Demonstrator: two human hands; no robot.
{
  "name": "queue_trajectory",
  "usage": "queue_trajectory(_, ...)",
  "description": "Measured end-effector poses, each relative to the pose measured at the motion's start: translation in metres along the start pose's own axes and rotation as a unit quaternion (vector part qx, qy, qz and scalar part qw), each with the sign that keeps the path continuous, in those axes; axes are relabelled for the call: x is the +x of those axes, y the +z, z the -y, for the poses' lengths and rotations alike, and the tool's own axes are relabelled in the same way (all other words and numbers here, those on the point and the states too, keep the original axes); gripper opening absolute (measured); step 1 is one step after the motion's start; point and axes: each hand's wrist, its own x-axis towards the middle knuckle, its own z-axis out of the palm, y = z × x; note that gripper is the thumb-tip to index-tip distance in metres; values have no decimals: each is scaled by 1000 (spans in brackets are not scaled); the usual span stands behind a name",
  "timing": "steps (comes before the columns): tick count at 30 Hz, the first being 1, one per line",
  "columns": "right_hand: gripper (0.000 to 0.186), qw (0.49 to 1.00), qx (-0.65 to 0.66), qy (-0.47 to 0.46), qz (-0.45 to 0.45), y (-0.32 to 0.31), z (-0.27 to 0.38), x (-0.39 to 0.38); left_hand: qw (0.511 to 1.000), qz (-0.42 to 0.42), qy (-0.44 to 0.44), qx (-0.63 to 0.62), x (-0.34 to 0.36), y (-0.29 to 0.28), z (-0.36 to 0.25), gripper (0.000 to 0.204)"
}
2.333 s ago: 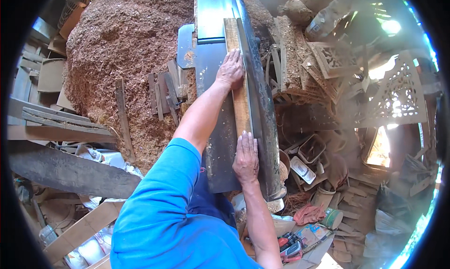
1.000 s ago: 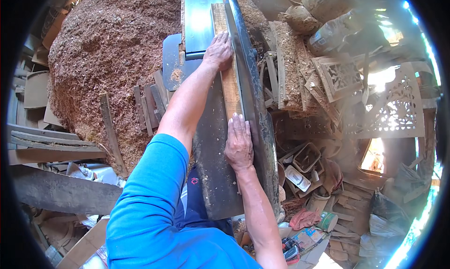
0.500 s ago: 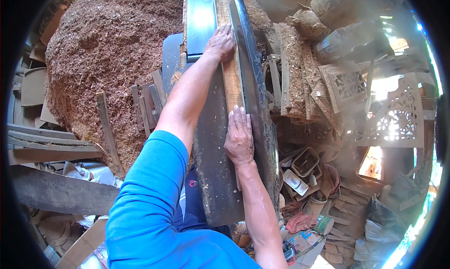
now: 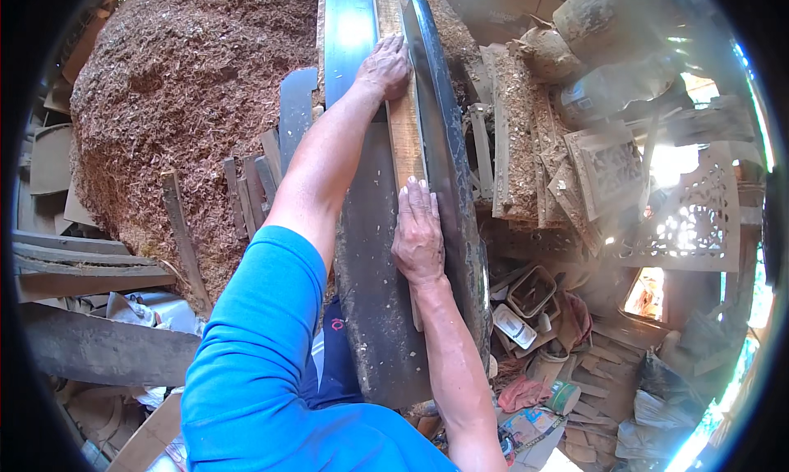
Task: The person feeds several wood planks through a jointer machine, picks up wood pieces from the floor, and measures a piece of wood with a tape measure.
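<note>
A long wooden board [image 4: 406,147] lies on the dark flat bed [image 4: 374,250] of a jointer-like machine, alongside its upright metal fence [image 4: 444,135]. My left hand [image 4: 385,68] is curled over the board's far part, above the shiny far table [image 4: 349,28]. Nearer to me, my right hand [image 4: 419,238] rests flat on the board, fingers stretched forward and close together. The board's near end shows beside my right wrist. The bed's cutter is not visible.
A large heap of wood shavings [image 4: 189,86] rises left of the machine, with upright slats [image 4: 185,234] before it. Planks [image 4: 107,345] lie at the left. On the right are stacked boards [image 4: 516,135], carved panels [image 4: 686,217], a white container [image 4: 515,326] and scattered wood scraps.
Both hands and the board have moved a little forward along the bed, away from me. The view has shifted slightly, and the machine's near end shows lower.
</note>
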Motion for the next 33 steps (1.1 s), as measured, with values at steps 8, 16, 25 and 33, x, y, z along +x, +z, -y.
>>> queue_trajectory(8,47,1000,8,-4,2,8,-3,21,999,-9,-2,38,17,8,18,57)
queue_trajectory(16,48,1000,6,-16,-6,21,-7,41,1000,9,-8,19,8,-19,20,48)
queue_trajectory(25,46,1000,6,-23,-15,29,-20,67,975,-163,79,-129,-134,-93,-24,41)
queue_trajectory(33,46,998,-21,-49,-17,41,-27,94,913,-45,83,-398,-396,-125,-125,37)
